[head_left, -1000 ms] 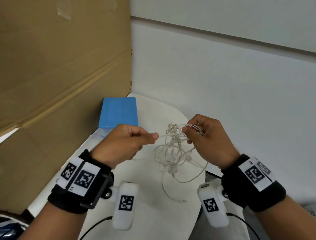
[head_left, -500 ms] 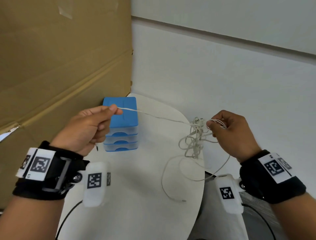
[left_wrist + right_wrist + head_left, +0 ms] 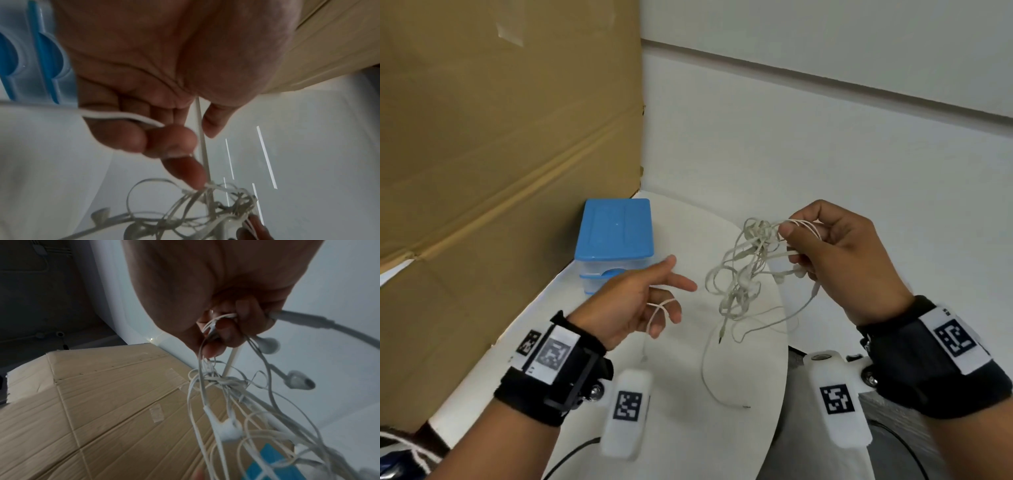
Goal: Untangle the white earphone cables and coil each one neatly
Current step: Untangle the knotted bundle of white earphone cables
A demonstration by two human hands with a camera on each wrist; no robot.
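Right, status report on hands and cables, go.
Right hand grips the tangled earphone cables above the table. Left hand has one strand looped around curled fingers. Still knotted, nothing coiled. Nothing in the way.

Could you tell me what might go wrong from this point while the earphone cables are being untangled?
The right hand grips the tangle near its top, so pulling may tighten the knot under the fingers. A strand is looped around the left hand's lower fingers and could snag. Loose ends trail near the table edge, where a plug might slip off and drag.
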